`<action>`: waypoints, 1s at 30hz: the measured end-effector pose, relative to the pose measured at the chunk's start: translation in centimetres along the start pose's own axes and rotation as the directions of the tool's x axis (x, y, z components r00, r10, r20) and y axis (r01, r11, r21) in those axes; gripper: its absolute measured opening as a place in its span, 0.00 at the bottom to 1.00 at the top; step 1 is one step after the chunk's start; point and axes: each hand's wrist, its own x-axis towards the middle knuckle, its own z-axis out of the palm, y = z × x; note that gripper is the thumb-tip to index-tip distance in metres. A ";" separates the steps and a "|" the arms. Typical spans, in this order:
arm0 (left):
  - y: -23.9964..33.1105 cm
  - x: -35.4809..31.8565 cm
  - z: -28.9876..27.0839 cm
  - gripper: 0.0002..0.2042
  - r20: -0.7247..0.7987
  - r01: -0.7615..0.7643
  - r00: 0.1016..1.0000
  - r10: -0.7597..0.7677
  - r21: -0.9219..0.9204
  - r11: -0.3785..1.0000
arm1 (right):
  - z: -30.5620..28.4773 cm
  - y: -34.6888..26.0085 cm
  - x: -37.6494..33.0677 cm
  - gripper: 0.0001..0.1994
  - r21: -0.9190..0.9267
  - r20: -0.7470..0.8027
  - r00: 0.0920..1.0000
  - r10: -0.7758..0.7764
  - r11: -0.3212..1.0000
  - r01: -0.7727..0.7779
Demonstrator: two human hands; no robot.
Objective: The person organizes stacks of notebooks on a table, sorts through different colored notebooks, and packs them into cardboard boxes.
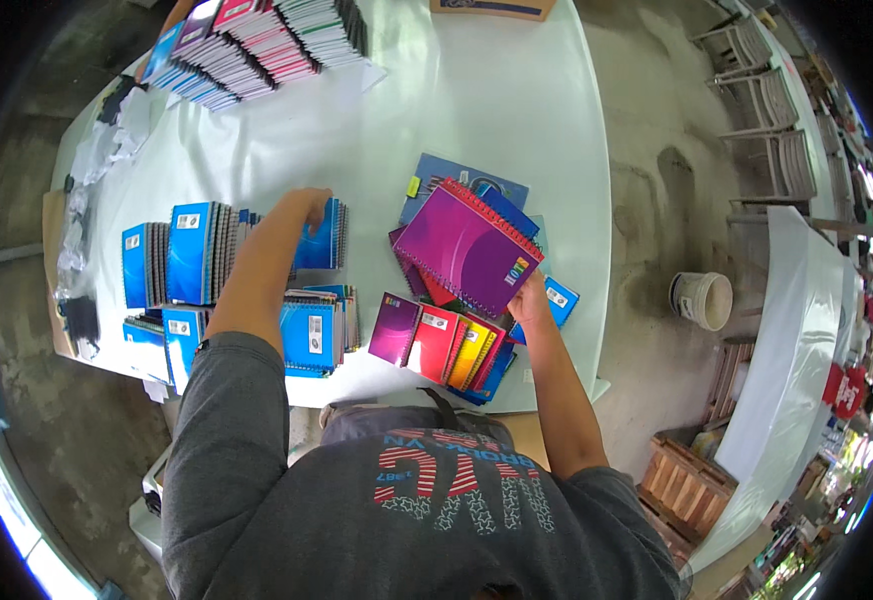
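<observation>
My right hand (pixel 530 300) is closed on the lower right corner of a purple spiral notebook (pixel 472 245), tilted above a loose pile. A red edge shows behind its upper rim. Beneath it lie a clear blue folder (pixel 427 185) and other notebooks, partly hidden. Over on the left, my left hand (pixel 309 205) curls its fingers down on the upper edge of a blue notebook (pixel 317 250) in an upright row; the fingertips are partly hidden. Fanned out near the table's front edge are a small purple notebook (pixel 395 328), a red notebook (pixel 435 342) and a yellow notebook (pixel 471 352).
Rows of blue notebooks (pixel 192 250) stand left of my left forearm, with another group (pixel 312 335) nearer me. Tall stacks of notebooks (pixel 257 50) fill the far left of the white table (pixel 457 110). A cardboard box (pixel 492 8) sits at the far edge; a white bucket (pixel 702 300) stands right.
</observation>
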 end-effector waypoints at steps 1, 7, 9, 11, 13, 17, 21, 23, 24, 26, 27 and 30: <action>-0.1 0.5 0.1 0.42 0.075 -0.030 0.997 0.036 -0.079 0.996 | -0.2 0.0 0.0 0.18 -0.016 0.001 1.000 -0.009 1.000 0.009; -0.3 2.1 0.0 0.36 0.240 -0.016 0.971 0.006 0.040 0.999 | -0.5 0.5 0.1 0.18 -0.019 -0.026 1.000 -0.007 1.000 0.006; 0.4 1.6 0.1 0.34 0.261 -0.016 0.965 0.017 -0.005 1.000 | -0.5 0.6 0.1 0.18 -0.018 -0.048 0.999 -0.019 1.000 0.018; 0.6 1.0 0.1 0.32 0.280 -0.012 0.960 0.026 -0.052 0.999 | -0.6 0.6 0.0 0.18 -0.038 -0.044 0.999 -0.022 0.999 0.020; 0.6 0.5 0.1 0.38 0.213 -0.074 0.973 0.090 -0.079 0.994 | -0.7 0.7 0.0 0.18 -0.030 -0.040 0.999 -0.015 0.999 0.014; 1.0 0.3 -0.7 0.39 0.165 -0.054 0.984 0.059 -0.039 0.998 | -1.9 1.1 0.0 0.17 0.000 -0.011 1.000 -0.004 1.000 0.004; 0.9 0.6 -1.3 0.32 0.298 -0.140 0.939 0.173 -0.129 0.982 | -2.0 1.4 0.0 0.17 -0.031 -0.040 0.999 -0.001 1.000 -0.001; 1.1 0.8 -1.5 0.31 0.238 -0.098 0.962 0.135 -0.160 0.982 | -2.1 1.7 0.1 0.17 0.045 -0.053 0.999 0.007 0.999 -0.005; 1.0 1.3 -1.6 0.30 0.351 -0.123 0.920 0.173 -0.161 0.979 | -2.1 1.8 0.1 0.17 0.044 -0.049 0.999 0.011 0.999 -0.009; 0.9 1.9 -1.5 0.30 0.457 -0.149 0.865 0.209 -0.164 0.975 | -2.0 1.7 0.2 0.18 0.009 -0.002 1.000 0.006 1.000 -0.005; 1.0 2.1 -1.5 0.28 0.432 -0.148 0.879 0.202 -0.154 0.977 | -1.9 1.7 0.1 0.18 0.009 -0.002 1.000 0.004 1.000 -0.004; 0.1 2.7 -2.5 0.27 0.364 -0.174 0.901 0.237 -0.197 0.965 | -1.5 1.4 0.0 0.18 0.020 -0.055 0.998 -0.016 1.000 0.017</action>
